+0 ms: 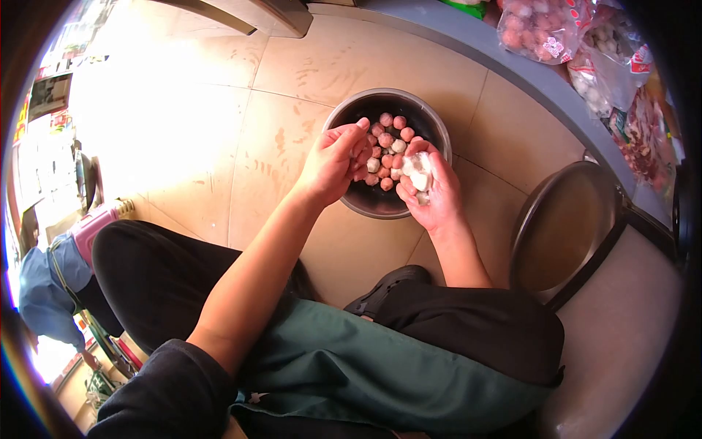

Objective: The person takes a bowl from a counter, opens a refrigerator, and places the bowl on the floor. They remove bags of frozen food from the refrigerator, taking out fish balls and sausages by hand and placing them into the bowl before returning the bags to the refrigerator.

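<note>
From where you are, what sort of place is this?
Probably a small food shop: bagged pink balls lie at the picture's upper right, and a bowl of pink and white balls stands on the tiled floor.

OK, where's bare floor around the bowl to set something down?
Bare tile shows left of the bowl, beyond the left forearm, and between the bowl and the round brown object. Inside the bowl is crowded: pinkish balls, left hand, right hand with white pieces. Bags crowd the upper right.
</note>
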{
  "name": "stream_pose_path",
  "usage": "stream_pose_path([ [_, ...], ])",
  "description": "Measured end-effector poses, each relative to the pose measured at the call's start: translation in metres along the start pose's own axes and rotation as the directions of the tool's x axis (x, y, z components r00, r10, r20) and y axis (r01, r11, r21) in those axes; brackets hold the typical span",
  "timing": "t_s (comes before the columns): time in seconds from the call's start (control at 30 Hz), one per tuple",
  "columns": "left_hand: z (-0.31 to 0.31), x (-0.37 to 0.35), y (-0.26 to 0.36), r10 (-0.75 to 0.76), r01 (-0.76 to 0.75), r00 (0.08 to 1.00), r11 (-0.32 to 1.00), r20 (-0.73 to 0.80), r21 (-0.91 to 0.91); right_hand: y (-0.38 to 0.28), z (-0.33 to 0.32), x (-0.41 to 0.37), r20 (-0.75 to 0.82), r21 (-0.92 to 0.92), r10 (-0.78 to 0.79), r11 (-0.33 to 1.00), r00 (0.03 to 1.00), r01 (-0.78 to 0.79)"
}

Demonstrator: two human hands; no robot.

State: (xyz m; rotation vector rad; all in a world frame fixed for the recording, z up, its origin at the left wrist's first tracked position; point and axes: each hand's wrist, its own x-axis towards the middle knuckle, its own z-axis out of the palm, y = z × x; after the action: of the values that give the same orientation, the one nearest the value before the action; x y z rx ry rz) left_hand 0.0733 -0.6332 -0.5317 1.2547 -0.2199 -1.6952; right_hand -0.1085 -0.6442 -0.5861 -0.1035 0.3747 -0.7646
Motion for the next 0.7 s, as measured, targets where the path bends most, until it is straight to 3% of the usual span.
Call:
stream_pose_path([
  [0.13, -0.002, 0.000, 0.000, -0.002, 0.003, 0.999, 1.000, -0.049, 0.023, 0.005, 0.001, 0.008, -0.046, -0.126, -0.054, 0.991, 0.997, 0.048],
  [0.23, -0.004, 0.000, 0.002, -0.002, 0.003, 1.000, 0.999, -0.025, 0.038, 0.003, 0.005, 0.011, 0.025, -0.171, -0.037, 0.984, 0.999, 0.041],
  [0.3, -0.004, 0.000, 0.003, 0.016, -0.015, 1.000, 0.999, -0.012, 0.036, 0.001, 0.020, 0.013, -0.118, -0.552, -0.134, 0.833, 0.984, 0.047],
  [0.33, -0.006, 0.000, 0.003, 0.017, -0.016, 1.000, 0.999, -0.015, 0.035, 0.002, 0.016, 0.017, -0.117, -0.551, -0.131, 0.833, 0.985, 0.045],
  [0.37, -0.007, 0.001, 0.002, 0.020, -0.020, 1.000, 1.000, -0.013, 0.019, 0.005, 0.009, 0.023, 0.035, -0.804, -0.290, 0.561, 0.956, 0.199],
  [0.4, -0.008, 0.002, 0.002, 0.023, -0.023, 1.000, 1.000, -0.010, 0.003, 0.007, 0.005, 0.026, 0.231, -0.926, -0.378, 0.198, 0.897, 0.322],
  [0.53, -0.011, 0.003, 0.003, 0.036, -0.036, 0.999, 0.999, -0.023, 0.013, 0.006, 0.017, 0.026, 0.209, -0.945, -0.405, 0.150, 0.890, 0.291],
  [0.6, -0.009, 0.003, 0.004, 0.025, -0.024, 0.989, 1.000, -0.148, 0.009, 0.004, 0.013, 0.029, 0.338, -0.911, -0.422, 0.078, 0.841, 0.405],
  [0.63, -0.009, 0.003, 0.004, 0.026, -0.025, 0.988, 1.000, -0.149, 0.009, 0.004, 0.016, 0.027, 0.339, -0.911, -0.421, 0.079, 0.841, 0.406],
  [0.67, -0.010, 0.004, 0.004, 0.029, -0.033, 0.987, 0.999, -0.160, -0.020, 0.002, 0.022, 0.023, 0.137, -0.858, -0.361, 0.423, 0.922, 0.293],
  [0.7, -0.011, 0.004, 0.004, 0.032, -0.041, 0.985, 0.998, -0.171, -0.050, 0.002, 0.025, 0.021, -0.039, -0.691, -0.228, 0.710, 0.973, 0.139],
])
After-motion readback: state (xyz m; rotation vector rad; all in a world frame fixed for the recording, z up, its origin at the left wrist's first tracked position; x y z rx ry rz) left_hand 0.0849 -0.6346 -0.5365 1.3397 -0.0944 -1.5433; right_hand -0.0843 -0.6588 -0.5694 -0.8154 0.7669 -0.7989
